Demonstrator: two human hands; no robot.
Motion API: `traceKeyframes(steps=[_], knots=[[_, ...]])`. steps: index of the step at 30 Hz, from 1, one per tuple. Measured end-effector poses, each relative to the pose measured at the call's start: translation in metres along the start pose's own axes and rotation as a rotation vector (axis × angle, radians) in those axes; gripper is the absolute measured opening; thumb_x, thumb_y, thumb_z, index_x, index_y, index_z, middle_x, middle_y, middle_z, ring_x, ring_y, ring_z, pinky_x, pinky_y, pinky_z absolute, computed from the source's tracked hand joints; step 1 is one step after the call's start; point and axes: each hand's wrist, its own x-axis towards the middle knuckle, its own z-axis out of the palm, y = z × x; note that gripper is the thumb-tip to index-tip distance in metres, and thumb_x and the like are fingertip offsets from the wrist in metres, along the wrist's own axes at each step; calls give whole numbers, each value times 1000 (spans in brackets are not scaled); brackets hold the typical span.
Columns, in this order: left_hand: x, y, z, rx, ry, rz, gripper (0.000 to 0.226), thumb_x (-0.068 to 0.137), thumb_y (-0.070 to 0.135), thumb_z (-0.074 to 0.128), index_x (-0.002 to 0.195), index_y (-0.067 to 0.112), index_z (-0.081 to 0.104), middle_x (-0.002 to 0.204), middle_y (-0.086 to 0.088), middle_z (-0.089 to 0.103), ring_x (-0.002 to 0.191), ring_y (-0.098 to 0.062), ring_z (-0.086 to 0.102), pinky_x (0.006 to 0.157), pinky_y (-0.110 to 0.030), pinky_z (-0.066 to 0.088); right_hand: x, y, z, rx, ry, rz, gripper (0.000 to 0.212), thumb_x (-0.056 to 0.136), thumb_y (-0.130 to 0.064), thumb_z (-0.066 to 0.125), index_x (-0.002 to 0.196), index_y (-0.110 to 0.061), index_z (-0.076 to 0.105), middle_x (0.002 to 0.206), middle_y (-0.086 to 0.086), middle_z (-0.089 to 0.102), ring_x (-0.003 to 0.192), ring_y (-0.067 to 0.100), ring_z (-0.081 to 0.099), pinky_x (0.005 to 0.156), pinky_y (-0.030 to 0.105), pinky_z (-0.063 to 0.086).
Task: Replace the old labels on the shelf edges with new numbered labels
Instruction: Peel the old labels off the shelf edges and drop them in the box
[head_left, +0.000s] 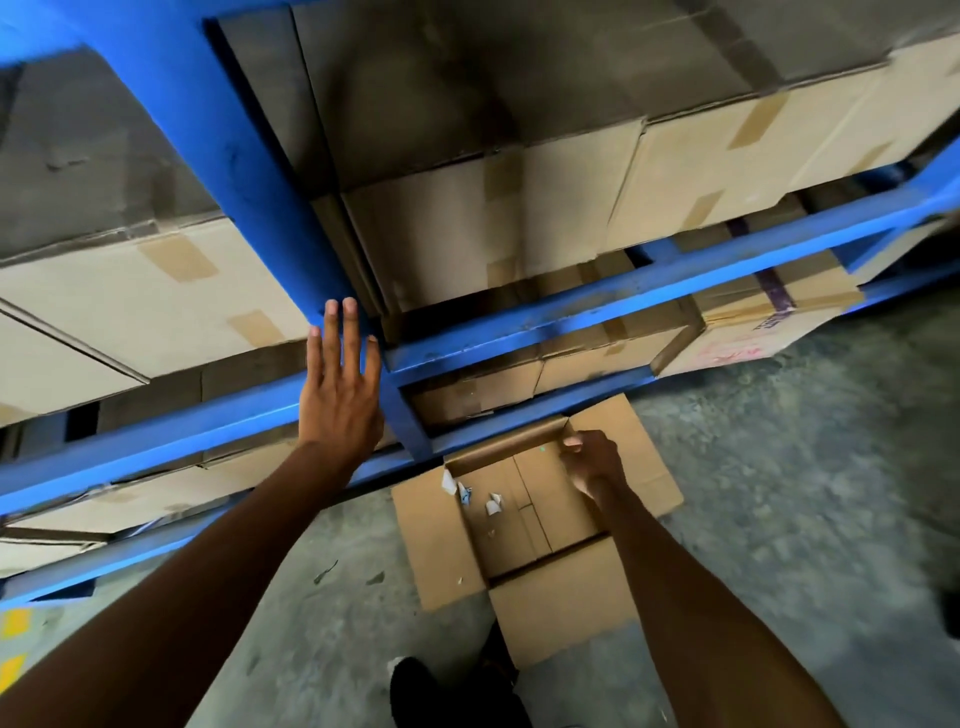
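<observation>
My left hand (340, 384) lies flat, fingers stretched, against the blue upright post (260, 208) of the rack, where it meets a blue shelf beam (597, 306). It holds nothing. My right hand (592, 460) hangs lower, over an open cardboard box (566, 618) on the floor, fingers curled near the box's far flap; whether it pinches something I cannot tell. Several crumpled white label scraps (470, 493) lie in the box's bottom. No label shows on the beams in view.
Taped cardboard cartons (493, 234) fill the blue rack on every level. The floor is grey concrete (779, 467). My dark shoe (415, 680) stands just in front of the open box. Yellow floor marks (15, 623) sit at the far left.
</observation>
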Motion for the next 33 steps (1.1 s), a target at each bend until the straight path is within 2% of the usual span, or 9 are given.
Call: traceKeyframes(steps=[5, 7, 10, 13, 18, 23, 28, 30, 33], knots=[[-8, 1, -37, -233, -13, 174, 73, 80, 36, 56, 144, 12, 28, 155, -25, -6, 143, -36, -11, 114, -51, -5, -39, -69, -24, 34, 69, -195, 36, 87, -19, 59, 122, -12, 58, 127, 15, 58, 114, 31, 56, 100, 40, 45], [-9, -6, -64, -327, 59, 261, 70, 82, 37, 54, 143, 12, 30, 156, -21, -1, 144, -32, -8, 115, -48, -4, -63, -101, -42, -19, 138, -309, 38, 87, -22, 58, 124, -14, 56, 128, 14, 58, 115, 31, 55, 100, 41, 45], [0, -22, -118, -414, 220, 346, 65, 83, 36, 53, 140, 12, 34, 157, -17, 4, 145, -29, -5, 116, -46, -4, -94, -149, -79, -133, 333, -504, 40, 87, -23, 57, 125, -8, 55, 131, 18, 54, 125, 32, 44, 102, 40, 37], [12, -48, -182, -424, 432, 394, 64, 83, 36, 51, 140, 14, 33, 157, -15, 6, 145, -28, -5, 115, -43, -5, -130, -198, -127, -237, 559, -650, 41, 86, -24, 57, 126, -15, 55, 143, 12, 43, 134, 28, 31, 104, 37, 27], [39, -95, -300, -401, 778, 426, 65, 84, 35, 50, 143, 14, 31, 157, -13, 9, 146, -26, -2, 116, -40, -2, -184, -284, -223, -246, 905, -856, 38, 85, -23, 55, 122, -15, 57, 138, 10, 47, 129, 28, 36, 101, 36, 26], [70, -149, -433, -265, 1070, 327, 69, 83, 32, 55, 144, 13, 29, 157, -15, 13, 145, -27, 4, 116, -44, 6, -233, -372, -326, -163, 1128, -1000, 35, 86, -23, 54, 120, -13, 60, 129, 12, 54, 124, 29, 41, 103, 38, 28], [97, -189, -525, -54, 1265, 141, 81, 78, 31, 56, 147, 11, 19, 157, -18, 8, 145, -31, 3, 115, -47, 7, -266, -431, -405, -95, 1320, -1112, 35, 88, -25, 53, 121, -14, 58, 123, 10, 58, 117, 28, 45, 100, 41, 31], [106, -204, -553, 13, 1289, 66, 83, 76, 30, 58, 146, 10, 19, 157, -18, 7, 145, -31, 2, 115, -49, 7, -276, -449, -434, -75, 1383, -1143, 35, 88, -25, 53, 120, -14, 59, 121, 11, 59, 115, 30, 47, 98, 42, 32], [122, -230, -582, 111, 1209, -1, 87, 78, 36, 59, 148, 12, 12, 157, -17, 2, 145, -30, -1, 115, -49, 2, -286, -471, -470, -68, 1439, -1158, 34, 86, -23, 54, 118, -10, 60, 119, 17, 60, 111, 36, 50, 94, 44, 35]])
